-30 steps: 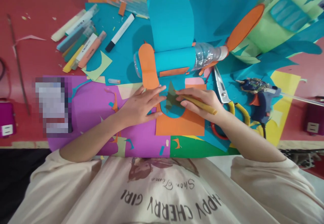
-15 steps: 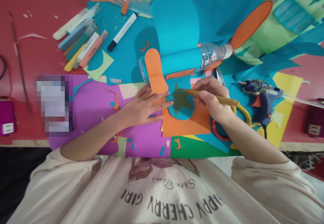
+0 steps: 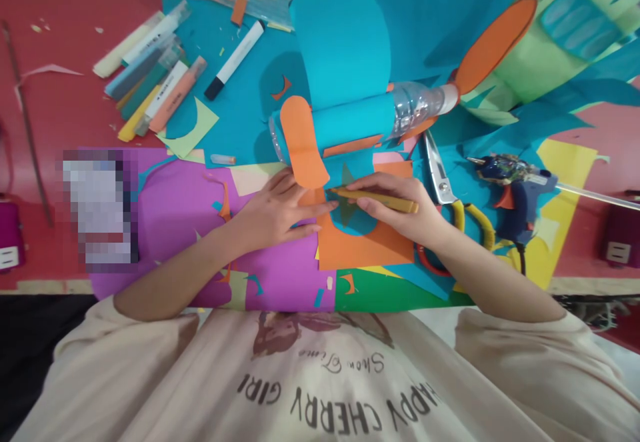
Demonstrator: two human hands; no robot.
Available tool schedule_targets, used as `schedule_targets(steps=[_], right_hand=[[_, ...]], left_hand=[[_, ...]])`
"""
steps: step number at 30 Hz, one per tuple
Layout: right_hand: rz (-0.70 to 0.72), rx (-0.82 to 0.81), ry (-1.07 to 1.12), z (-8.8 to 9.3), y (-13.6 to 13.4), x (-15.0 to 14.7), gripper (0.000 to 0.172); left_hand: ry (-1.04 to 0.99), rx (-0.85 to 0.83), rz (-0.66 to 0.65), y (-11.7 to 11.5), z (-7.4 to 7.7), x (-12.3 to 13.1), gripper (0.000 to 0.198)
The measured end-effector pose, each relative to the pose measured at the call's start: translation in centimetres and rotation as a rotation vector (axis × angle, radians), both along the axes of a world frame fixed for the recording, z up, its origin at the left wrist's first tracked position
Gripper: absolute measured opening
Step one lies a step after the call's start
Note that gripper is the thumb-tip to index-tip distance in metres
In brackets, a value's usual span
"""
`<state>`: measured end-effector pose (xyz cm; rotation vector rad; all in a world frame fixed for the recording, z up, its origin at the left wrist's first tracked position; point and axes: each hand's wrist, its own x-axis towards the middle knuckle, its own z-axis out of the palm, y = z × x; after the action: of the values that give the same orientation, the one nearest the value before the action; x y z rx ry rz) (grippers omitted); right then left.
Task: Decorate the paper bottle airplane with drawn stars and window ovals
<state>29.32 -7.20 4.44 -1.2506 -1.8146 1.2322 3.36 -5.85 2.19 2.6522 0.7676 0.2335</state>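
Note:
My left hand [image 3: 280,212] lies flat with fingers spread on the paper, just left of a blue rounded flap [image 3: 356,223] that bears an olive star shape. My right hand [image 3: 400,209] is closed round a yellow marker [image 3: 376,199], whose tip points left and touches the star area. Under the flap lies an orange sheet [image 3: 365,247]. The flap belongs to a craft model built on a clear plastic bottle [image 3: 417,104] wrapped in blue paper, with an orange oval tail piece [image 3: 301,141] and a large blue wing [image 3: 340,39].
Scissors with yellow and red handles [image 3: 453,205] and a blue glue gun [image 3: 515,189] lie to the right. Several markers [image 3: 150,85] and a black-capped white pen [image 3: 234,60] lie at the upper left. Purple [image 3: 185,215], green [image 3: 395,292] and yellow sheets cover the red floor.
My right hand came down and to the left, so the marker lies flatter and its tip is now on the star. The left hand stayed pressed on the paper.

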Motion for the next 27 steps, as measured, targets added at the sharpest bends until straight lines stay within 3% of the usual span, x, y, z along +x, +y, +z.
schedule_targets(steps=[19, 27], right_hand=[[0.069, -0.008, -0.017, -0.03, 0.15, -0.17, 0.024], [0.033, -0.006, -0.006, -0.05, 0.13, -0.06, 0.02]], left_hand=[[-0.016, -0.02, 0.008, 0.07, 0.38, 0.14, 0.04], [-0.013, -0.015, 0.006, 0.04, 0.27, 0.06, 0.039]])
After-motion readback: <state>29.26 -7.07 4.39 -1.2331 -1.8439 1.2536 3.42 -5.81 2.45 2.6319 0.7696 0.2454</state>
